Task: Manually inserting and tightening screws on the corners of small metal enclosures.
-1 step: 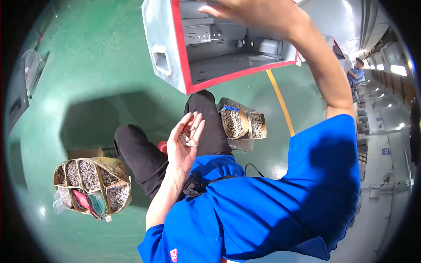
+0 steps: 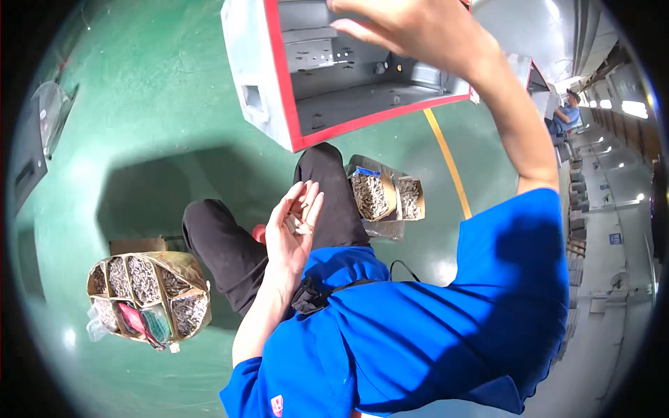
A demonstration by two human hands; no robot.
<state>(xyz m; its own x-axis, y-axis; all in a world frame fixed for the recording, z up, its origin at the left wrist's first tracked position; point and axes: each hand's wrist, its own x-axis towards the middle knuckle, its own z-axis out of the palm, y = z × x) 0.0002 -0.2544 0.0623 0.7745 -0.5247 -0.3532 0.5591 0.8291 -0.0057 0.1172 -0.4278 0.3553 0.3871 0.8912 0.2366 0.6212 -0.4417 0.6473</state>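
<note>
My left hand [image 2: 291,233] is turned palm up above my lap, fingers curled into a cup. Small pale pieces [image 2: 300,224] lie in its palm, their exact kind too small to tell. My right hand [image 2: 408,24] reaches across the mouth of a grey metal box [image 2: 261,76] with a red-edged opening. Its thumb and a finger show apart with nothing visible between them; the upper frame edge cuts off part of the hand. Inside the box are holes, small studs and a raised fitting [image 2: 426,75].
A divided carton [image 2: 198,268] full of small metal parts stands on the green floor at left. Two small boxes of similar parts [image 2: 371,195] sit beside my knee. A yellow line [image 2: 448,164] crosses the floor. Far right, another person [image 2: 568,113] sits near another red-edged box [image 2: 536,76].
My right hand has shifted slightly down and right across the box opening. The box appears a little further left. My left hand stays in place with the pieces.
</note>
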